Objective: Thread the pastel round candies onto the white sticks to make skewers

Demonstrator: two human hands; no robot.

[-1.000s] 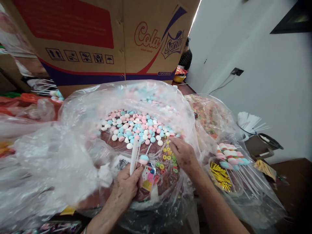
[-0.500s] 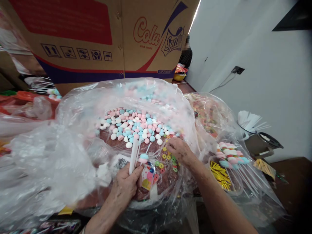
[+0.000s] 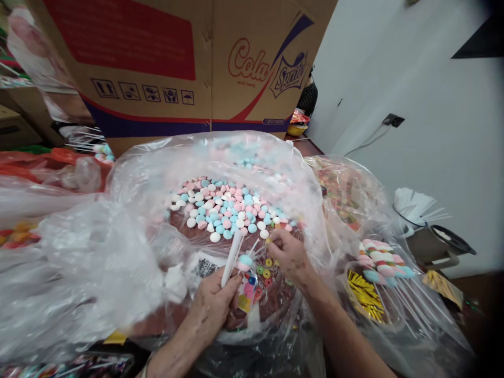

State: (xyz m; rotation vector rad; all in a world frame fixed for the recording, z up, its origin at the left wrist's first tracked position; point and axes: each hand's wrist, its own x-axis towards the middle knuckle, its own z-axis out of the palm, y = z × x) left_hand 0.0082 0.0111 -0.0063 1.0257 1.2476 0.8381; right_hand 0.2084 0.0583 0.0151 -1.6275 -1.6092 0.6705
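The left hand point(image 3: 212, 302) is closed around white sticks point(image 3: 232, 258), hiding their lower ends. The right hand point(image 3: 289, 254) curls beside coloured rings point(image 3: 266, 273); its grip I cannot tell.

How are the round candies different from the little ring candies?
The round candies look solid, but the ring candies have holes in the middle.
The round candies are pale pink, blue and white; the ring candies are brighter yellow, green and red.
There are lots more round candies than ring candies showing.
Both are small and loose.
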